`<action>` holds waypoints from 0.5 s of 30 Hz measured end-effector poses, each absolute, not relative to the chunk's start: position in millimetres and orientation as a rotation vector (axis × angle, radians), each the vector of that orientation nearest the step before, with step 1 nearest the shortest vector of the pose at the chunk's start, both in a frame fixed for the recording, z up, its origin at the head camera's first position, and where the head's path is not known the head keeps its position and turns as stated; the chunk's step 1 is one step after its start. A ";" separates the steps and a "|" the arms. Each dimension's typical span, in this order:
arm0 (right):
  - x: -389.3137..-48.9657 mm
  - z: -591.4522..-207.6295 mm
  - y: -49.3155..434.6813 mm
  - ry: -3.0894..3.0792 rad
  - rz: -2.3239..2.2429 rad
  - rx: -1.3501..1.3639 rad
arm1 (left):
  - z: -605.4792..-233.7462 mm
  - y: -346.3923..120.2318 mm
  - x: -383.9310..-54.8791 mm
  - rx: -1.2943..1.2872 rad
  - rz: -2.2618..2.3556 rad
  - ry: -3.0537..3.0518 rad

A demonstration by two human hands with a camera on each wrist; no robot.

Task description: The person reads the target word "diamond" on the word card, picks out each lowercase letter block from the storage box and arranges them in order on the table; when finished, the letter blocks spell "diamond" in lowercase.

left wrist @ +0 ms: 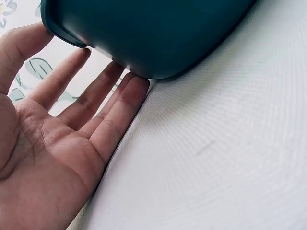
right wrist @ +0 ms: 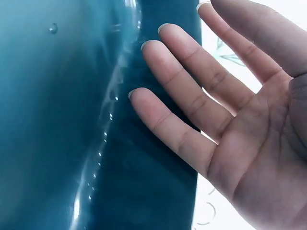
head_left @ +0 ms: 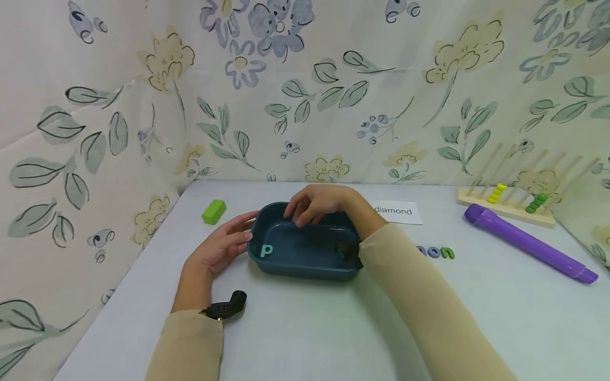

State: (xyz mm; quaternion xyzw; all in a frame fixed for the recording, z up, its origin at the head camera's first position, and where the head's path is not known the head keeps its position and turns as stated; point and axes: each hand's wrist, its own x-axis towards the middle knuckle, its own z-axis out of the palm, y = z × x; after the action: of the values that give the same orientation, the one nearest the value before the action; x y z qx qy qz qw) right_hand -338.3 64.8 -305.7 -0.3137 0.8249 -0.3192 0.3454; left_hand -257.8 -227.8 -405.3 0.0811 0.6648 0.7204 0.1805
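A dark blue-green plastic tub [head_left: 305, 267] stands on the table between both hands. My left hand [head_left: 224, 246] is at its left end, fingers fairly straight and touching the outside; in the left wrist view the fingertips meet the tub's wall [left wrist: 144, 38]. Above the tub's far side, my right hand [head_left: 316, 203] hangs with loosely bent fingers and nothing between them. The right wrist view shows its spread fingers [right wrist: 182, 100] over the tub's inner wall [right wrist: 153, 182]. Inside the tub lies a pale teal letter p [head_left: 266, 250] at the left; a small dark green piece [head_left: 340, 253] shows at the right, partly hidden by the wrist camera.
A green block [head_left: 214, 211] lies to the left. Behind the right arm are a card reading "diamond" [head_left: 397, 212] and a row of letters [head_left: 440, 253], partly covered by the sleeve. Further right lie a purple tube [head_left: 529, 243] and a wooden peg rack [head_left: 505, 206] with beads.
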 end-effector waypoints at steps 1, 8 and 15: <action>-338.5 -306.7 63.2 2.133 -0.825 -0.816 | -404.8 -227.6 -258.0 0.230 2.035 1.876; -340.9 -311.3 45.4 2.117 -0.754 -0.844 | -403.2 -227.9 -258.9 0.225 2.033 1.876; -346.0 -314.1 28.2 2.085 -0.696 -0.840 | -403.1 -227.6 -258.0 0.255 2.018 1.886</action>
State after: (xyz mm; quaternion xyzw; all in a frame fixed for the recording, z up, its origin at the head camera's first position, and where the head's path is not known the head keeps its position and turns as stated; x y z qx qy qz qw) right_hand -346.0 28.2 -314.1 -0.3296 0.8182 -0.2730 0.3839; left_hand -258.0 -227.6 -403.1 0.0902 0.6684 0.7153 0.1828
